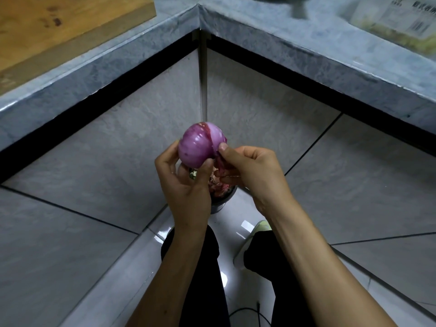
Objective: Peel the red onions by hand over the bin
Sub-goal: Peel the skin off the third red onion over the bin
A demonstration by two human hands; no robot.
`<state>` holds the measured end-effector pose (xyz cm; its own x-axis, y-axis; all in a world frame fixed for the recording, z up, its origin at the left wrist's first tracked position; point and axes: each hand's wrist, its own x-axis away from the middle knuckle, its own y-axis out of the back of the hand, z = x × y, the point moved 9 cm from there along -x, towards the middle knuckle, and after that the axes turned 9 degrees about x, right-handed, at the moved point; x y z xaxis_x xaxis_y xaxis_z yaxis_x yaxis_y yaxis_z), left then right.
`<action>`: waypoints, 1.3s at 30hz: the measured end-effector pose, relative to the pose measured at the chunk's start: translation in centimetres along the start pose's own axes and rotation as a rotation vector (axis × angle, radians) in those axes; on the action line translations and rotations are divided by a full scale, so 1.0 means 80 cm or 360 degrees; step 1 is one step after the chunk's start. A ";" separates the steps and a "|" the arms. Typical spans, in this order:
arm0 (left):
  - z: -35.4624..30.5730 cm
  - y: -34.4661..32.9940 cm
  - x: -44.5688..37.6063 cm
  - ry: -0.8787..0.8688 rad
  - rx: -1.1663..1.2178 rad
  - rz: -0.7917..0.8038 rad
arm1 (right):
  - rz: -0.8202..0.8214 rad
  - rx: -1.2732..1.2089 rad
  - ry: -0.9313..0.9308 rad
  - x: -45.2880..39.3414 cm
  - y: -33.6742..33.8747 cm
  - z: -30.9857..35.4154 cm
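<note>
A grey stone counter wraps an inside corner above grey tiled walls, with a wooden cutting board on its left run and a labelled packet at far right. In front of the corner the left hand has its grip curled under and around the red onion, thumb on the near side and fingers behind. The right hand pinches a loose strip of purple skin on the onion's right side, above the bin, which holds peelings on the glossy floor.
</note>
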<state>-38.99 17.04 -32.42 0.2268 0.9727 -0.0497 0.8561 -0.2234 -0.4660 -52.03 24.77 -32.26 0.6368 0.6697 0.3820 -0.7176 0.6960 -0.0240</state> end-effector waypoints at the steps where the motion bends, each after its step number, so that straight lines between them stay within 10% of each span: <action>1: -0.001 0.000 0.000 -0.0022 0.0001 0.0000 | 0.0011 -0.0033 -0.0028 0.000 -0.001 -0.002; 11: -0.011 -0.008 0.002 -0.0121 -0.0058 0.0074 | 0.0006 0.0010 -0.0011 0.002 -0.001 -0.004; 17: -0.014 -0.010 0.004 -0.0129 -0.0109 0.0144 | -0.0384 0.0735 0.0447 -0.001 0.023 0.021; 39: 0.053 0.015 -0.005 0.0646 0.0368 -0.0010 | -0.0456 0.0747 0.0603 0.000 0.023 0.012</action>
<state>-40.03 16.67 -36.67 0.4246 0.8604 0.2820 0.7424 -0.1526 -0.6524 -53.62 25.78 -31.39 0.8141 0.5793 -0.0396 -0.4973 0.7308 0.4676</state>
